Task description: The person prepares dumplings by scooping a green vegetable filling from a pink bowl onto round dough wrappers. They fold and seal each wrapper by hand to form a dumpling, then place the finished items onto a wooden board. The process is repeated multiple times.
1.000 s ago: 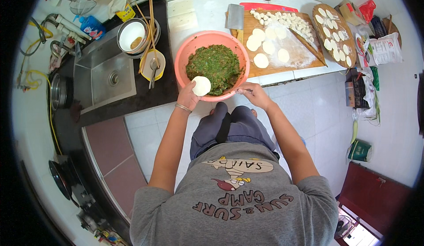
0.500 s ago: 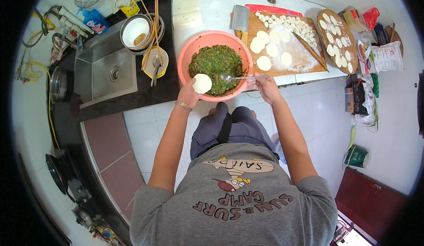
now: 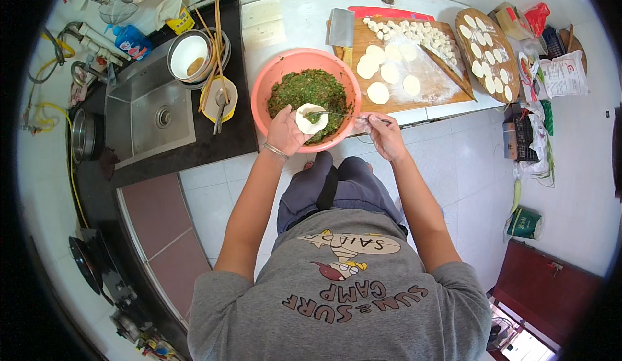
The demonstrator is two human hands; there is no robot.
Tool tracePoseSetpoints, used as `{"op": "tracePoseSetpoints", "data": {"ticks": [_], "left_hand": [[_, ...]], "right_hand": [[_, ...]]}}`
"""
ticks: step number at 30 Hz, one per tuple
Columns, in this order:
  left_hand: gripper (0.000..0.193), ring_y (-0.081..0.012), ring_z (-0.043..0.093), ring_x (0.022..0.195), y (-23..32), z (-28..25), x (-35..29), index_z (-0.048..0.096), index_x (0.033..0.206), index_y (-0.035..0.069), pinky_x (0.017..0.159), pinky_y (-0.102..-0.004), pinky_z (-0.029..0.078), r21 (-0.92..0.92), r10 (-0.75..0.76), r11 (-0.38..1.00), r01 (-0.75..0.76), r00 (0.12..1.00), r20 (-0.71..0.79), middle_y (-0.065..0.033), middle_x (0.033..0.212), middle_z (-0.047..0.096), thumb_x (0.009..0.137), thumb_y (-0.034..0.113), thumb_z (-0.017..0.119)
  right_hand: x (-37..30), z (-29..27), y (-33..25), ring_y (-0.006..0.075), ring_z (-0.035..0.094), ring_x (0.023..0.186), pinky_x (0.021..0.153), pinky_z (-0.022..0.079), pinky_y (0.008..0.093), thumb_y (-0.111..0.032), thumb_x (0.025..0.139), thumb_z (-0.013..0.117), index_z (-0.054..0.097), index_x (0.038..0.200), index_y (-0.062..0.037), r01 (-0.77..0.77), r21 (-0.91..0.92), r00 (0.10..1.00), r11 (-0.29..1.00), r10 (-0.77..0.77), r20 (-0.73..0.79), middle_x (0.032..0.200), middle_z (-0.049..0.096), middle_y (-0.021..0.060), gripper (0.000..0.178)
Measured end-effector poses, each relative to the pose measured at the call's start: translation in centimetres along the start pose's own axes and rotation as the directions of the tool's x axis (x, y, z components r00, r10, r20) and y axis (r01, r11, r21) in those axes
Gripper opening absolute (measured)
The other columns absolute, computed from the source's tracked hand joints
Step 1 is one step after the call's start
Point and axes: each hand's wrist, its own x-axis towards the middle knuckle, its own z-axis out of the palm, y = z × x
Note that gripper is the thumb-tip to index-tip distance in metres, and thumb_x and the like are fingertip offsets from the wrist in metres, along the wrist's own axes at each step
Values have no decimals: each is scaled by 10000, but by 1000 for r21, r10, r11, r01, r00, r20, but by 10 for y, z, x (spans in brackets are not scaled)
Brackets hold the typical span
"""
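My left hand holds a round dumpling wrapper over the near side of a pink basin. A dab of green filling lies in the middle of the wrapper, with the spoon's tip at it. That spoon is gripped by its handle in my right hand, just right of the basin. Chopped green filling fills much of the basin. To the right, several flat wrappers lie on a floured cutting board.
A cleaver rests at the board's left edge. Dough pieces and a rolling pin lie on the board. Farther right is a round board with more wrappers. Left are stacked bowls, chopsticks and a sink.
The spoon has moved left from the basin's filling to the wrapper, and green filling now sits on it. My left hand has moved slightly right, with the wrapper farther over the basin.
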Motion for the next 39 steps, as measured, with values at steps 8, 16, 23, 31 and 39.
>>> {"op": "tracePoseSetpoints", "data": {"ticks": [8,16,23,31,39], "left_hand": [[525,-341,425,1244,-4,13,-1,324,1331,-44,1063,-467,326,-55,-38,998,38,999,-2,-206,1344,424,979,333,228],[518,-336,438,1232,-1,18,-3,344,1326,-31,1047,-470,338,-130,-55,990,59,998,32,-199,1333,441,970,336,254],[497,-334,448,1219,1,7,-2,371,1308,-29,1040,-469,344,-78,15,997,-17,999,-34,-183,1319,458,964,317,277],[536,-339,444,1225,4,11,-6,360,1301,-77,1054,-474,330,-64,1,998,-1,1000,-6,-210,1313,453,962,328,269],[572,-336,436,1234,5,10,-8,345,1308,-93,1064,-462,313,-38,-56,998,57,998,25,-212,1318,449,966,356,250]], "right_hand": [[1,-18,12,225,645,857,793,524,313,10,864,510,610,990,79,-12,141,1000,990,8,27,953,655,169,175],[1,-23,19,237,636,835,791,515,311,4,850,517,598,1000,90,-106,204,994,973,102,32,926,649,175,191],[1,-40,10,246,638,826,783,512,308,-11,842,507,593,1008,102,-82,248,997,965,83,6,924,650,191,218],[3,-18,-8,236,635,829,788,508,303,-6,839,523,601,970,83,-82,122,996,989,76,53,894,644,169,177],[3,-8,-9,223,631,827,792,503,294,-4,844,543,620,939,73,-65,-114,991,991,77,106,901,646,132,144]]}}
